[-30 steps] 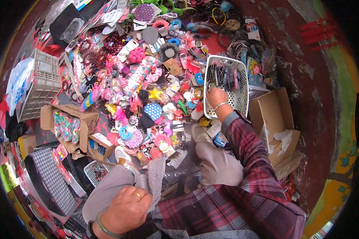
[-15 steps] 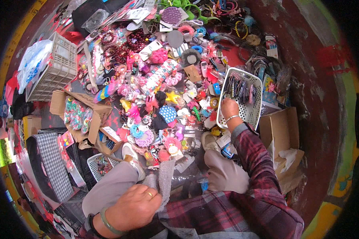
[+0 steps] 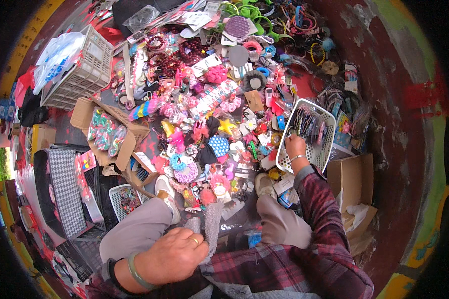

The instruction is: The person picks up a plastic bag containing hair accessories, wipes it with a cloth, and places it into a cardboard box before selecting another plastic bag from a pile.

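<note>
My left hand [image 3: 177,255], wearing a ring, is closed over my lap. A strip of crumpled, greyish bubble wrap [image 3: 213,222] sticks up from it. Over on the right, my right hand [image 3: 295,146] reaches into a white perforated plastic basket [image 3: 312,155] near its left side. Its fingers are curled together, and whatever they hold is too small to make out. Dark, slim hair accessories [image 3: 308,124] lie in the far half of the basket, just beyond the fingertips.
A large heap of hair ornaments [image 3: 204,119] spreads in front of my feet. At left are an open cardboard box [image 3: 129,144] of packets, a grey crate [image 3: 96,60] and a small white basket [image 3: 115,202]. An open carton [image 3: 356,182] stands right, beside the dark red wall [image 3: 399,149].
The whole view has shifted slightly, so most things sit further right and lower. My right hand stays at the basket's left side, and my left hand keeps hold of the bubble wrap.
</note>
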A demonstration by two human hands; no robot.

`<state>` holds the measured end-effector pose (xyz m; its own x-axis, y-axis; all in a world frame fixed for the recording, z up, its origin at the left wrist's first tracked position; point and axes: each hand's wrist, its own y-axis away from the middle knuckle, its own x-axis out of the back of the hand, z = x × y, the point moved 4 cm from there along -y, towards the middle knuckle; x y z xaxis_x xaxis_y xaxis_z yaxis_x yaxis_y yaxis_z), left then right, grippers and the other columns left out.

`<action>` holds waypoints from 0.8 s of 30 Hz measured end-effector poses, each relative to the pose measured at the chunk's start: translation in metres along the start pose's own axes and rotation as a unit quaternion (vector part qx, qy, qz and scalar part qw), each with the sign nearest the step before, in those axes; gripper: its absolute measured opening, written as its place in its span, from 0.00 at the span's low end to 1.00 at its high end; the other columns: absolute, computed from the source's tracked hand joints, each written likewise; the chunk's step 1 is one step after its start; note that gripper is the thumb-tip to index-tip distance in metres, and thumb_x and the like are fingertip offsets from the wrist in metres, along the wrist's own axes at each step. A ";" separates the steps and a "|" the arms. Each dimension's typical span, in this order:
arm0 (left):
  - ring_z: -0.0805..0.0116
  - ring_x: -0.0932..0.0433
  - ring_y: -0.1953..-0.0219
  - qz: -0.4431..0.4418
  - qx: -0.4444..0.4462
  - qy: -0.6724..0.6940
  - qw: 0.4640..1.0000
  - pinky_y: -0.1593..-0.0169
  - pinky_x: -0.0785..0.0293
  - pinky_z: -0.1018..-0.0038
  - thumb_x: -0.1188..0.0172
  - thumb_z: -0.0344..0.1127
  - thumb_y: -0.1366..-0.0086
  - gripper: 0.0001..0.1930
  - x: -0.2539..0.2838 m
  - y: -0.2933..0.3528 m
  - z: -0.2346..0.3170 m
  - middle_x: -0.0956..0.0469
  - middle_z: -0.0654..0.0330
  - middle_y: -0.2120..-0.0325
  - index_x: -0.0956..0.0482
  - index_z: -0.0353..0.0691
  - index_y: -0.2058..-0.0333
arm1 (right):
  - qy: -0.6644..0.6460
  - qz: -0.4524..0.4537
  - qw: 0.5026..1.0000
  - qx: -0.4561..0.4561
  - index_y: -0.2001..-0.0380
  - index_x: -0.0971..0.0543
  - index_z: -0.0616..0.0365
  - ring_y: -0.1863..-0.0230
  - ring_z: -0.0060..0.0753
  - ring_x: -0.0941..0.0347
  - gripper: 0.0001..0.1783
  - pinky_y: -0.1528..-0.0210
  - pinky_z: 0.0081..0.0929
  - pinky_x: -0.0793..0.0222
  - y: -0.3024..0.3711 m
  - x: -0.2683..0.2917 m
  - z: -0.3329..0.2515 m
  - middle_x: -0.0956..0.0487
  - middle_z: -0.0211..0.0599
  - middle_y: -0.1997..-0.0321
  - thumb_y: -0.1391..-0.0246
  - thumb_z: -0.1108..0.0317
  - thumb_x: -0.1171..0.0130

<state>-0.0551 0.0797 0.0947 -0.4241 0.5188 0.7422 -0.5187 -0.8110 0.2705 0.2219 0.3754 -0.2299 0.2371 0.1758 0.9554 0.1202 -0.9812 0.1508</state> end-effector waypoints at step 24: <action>0.66 0.31 0.71 0.173 -0.008 0.018 0.985 0.67 0.34 0.73 0.48 0.34 0.52 0.05 0.022 0.044 0.007 0.34 0.62 0.77 0.30 0.40 0.76 | 0.076 -0.198 0.910 0.356 0.56 0.25 0.52 0.56 0.52 0.27 0.21 0.53 0.41 0.32 -0.007 0.031 -0.252 0.23 0.49 0.59 0.53 0.55 0.44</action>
<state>-0.0820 0.0535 0.1278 -0.6038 0.2225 0.7655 -0.3502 -0.9367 -0.0040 -0.0140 0.3676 -0.1372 -0.0905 0.4380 0.8944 0.7744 -0.5338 0.3397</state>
